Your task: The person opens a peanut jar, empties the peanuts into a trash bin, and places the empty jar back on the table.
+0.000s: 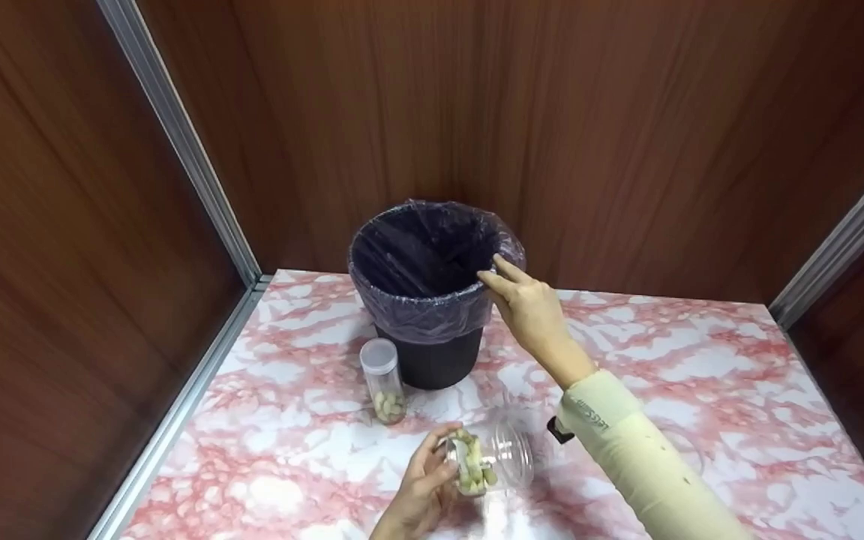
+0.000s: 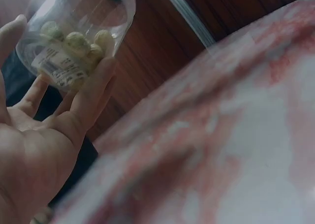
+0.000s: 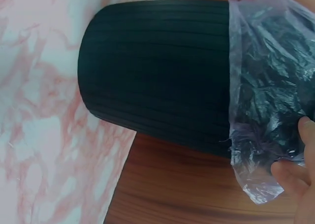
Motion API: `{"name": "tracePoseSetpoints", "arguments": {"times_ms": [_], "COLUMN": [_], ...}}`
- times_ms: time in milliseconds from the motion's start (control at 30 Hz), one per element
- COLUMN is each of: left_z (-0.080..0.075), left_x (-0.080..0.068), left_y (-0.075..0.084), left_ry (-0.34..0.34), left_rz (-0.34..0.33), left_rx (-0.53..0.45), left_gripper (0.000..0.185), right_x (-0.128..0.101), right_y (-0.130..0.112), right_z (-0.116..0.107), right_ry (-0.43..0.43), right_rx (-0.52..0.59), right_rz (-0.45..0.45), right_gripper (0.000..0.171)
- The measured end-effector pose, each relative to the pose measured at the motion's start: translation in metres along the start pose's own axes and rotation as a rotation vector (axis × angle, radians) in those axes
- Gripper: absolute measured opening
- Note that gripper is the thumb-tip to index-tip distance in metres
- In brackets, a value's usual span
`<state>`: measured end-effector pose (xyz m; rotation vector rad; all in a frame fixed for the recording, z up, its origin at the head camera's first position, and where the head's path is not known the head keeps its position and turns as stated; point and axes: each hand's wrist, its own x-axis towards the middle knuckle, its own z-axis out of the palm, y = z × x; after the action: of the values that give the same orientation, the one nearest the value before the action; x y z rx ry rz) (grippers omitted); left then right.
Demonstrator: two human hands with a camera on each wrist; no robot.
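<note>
Fig. — Your L hand [image 1: 423, 487] is curled round a clear jar [image 1: 493, 459], fingers and thumb gripping its base end; the jar lies on its side, low over the marble-pattern tabletop [image 1: 702, 375], long axis running roughly L–R, mouth end pointing toward your R forearm. Pale round pieces [image 2: 78, 41] sit bunched at the gripped end, w/ a label under the fingers. Your R hand [image 1: 529, 311] reaches fwd to the black bin [image 1: 432, 360]: fingertips [image 3: 290, 177] pinch the purple liner bag [image 1: 417, 315] at the near-right part of the rim. Bin stands upright at the far centre, against the wood wall [image 1: 627, 135]. So the bin lies straight ahead of, and above, the jar; R hand is already on it, L hand well short of it. A second, narrow lidded jar [image 1: 382, 380] stands upright just beside the bin's L foot, untouched.
</note>
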<state>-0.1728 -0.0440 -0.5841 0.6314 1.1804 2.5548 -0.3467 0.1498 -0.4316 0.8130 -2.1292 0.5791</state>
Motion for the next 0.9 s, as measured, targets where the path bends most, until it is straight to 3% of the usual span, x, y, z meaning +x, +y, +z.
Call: {"name": "tracePoseSetpoints", "arguments": {"times_ms": [167,267,367,500,633,767,900], "left_z": [0.024,0.038,0.045,0.044,0.037,0.029,0.022], "left_x": [0.016,0.032,0.05,0.082,0.114,0.139,0.154], "left_y": [0.049,0.085,0.122,0.169,0.205,0.226,0.233], "left_ry": [0.041,0.092,0.168,0.294,0.411,0.503,0.542], "left_rz": [0.106,0.194,0.234,0.214,0.159,0.113,0.054], "left_rx": [0.046,0.085,0.09,0.108,0.205,0.359,0.532], "left_gripper": [0.05,0.049,0.051,0.055,0.059,0.06,0.061], "right_x": [-0.001,-0.001,-0.002,-0.003,-0.004,-0.003,-0.005], "right_y": [0.001,0.002,0.001,0.0,-0.002,-0.007,-0.01], "right_z": [0.003,0.004,0.004,0.004,0.005,0.006,0.008], "right_ry": [0.025,0.04,0.058,0.08,0.086,0.086,0.102], "right_rx": [-0.011,-0.018,-0.01,-0.007,-0.013,-0.013,-0.02], "right_rz": [-0.004,-0.008,-0.002,0.035,0.077,0.102,0.126], "right_gripper": [0.025,0.025,0.025,0.027,0.028,0.028,0.027]}}
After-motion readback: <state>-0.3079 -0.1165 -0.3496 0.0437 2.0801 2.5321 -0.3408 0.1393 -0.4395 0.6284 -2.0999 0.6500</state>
